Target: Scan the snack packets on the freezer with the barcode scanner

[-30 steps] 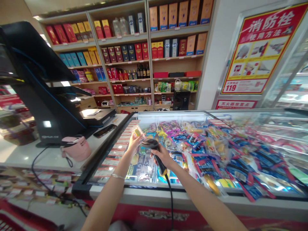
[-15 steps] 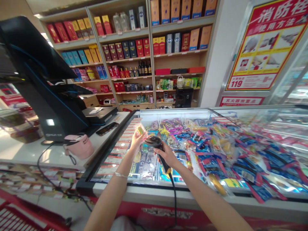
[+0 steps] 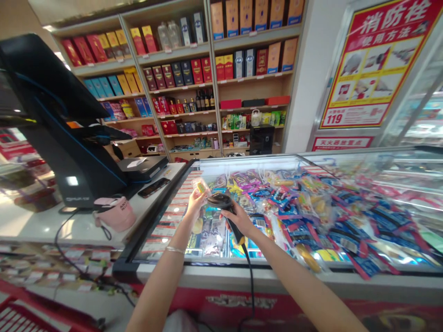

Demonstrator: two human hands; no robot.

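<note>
In the head view my left hand (image 3: 195, 203) grips a small clear packet (image 3: 200, 186) with a yellow-green patch on it; what is inside is too small to tell. My right hand (image 3: 239, 218) is wrapped around the handle of a black barcode scanner (image 3: 221, 201) with a yellow end. The scanner's head faces left, close to the packet and my left fingers. From its handle a black cable (image 3: 251, 281) hangs down over the freezer's front. Both hands are above the glass-topped chest freezer (image 3: 159, 268), which holds many colourful ice cream packs (image 3: 294, 198).
On the left counter stand a black checkout terminal (image 3: 79, 152), a pink cup-shaped bag (image 3: 116, 213) and a phone (image 3: 154, 187). A red shopping basket (image 3: 31, 309) is at lower left. Shelves (image 3: 180, 90) of boxed bottles line the back. A fire-hydrant poster (image 3: 375, 64) hangs at right.
The view has shifted slightly. Both hands keep their holds, with the scanner and packet in nearly the same places relative to each other.
</note>
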